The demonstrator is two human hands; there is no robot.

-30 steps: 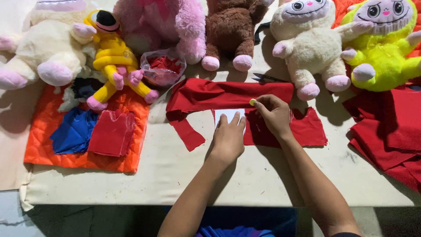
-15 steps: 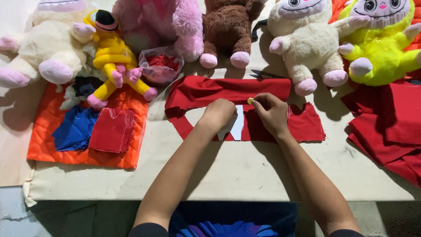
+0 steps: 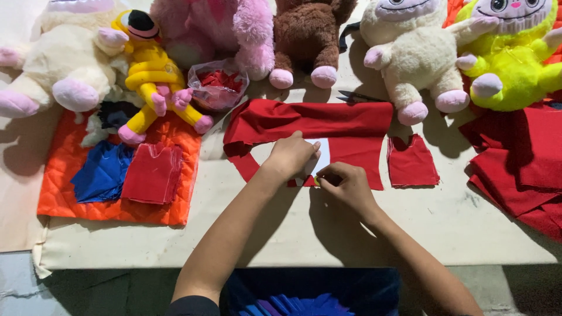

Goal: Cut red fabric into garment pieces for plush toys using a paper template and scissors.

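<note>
Both hands [image 3: 319, 169] on red cloth [image 3: 351, 131]

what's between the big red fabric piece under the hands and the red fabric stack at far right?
In the head view, one small cut red fabric piece lies on the table between the big red fabric and the red stack.

A pale cream cloth [image 3: 445, 228] covers the work table, creased and faintly smudged, its near edge hanging unevenly over a grey floor [image 3: 70, 292] that shows at the near left. Light falls from the far side, throwing soft shadows toward the near edge. At the far left the cloth runs on in a lighter, beige strip [image 3: 14, 193] beyond a seam.
</note>
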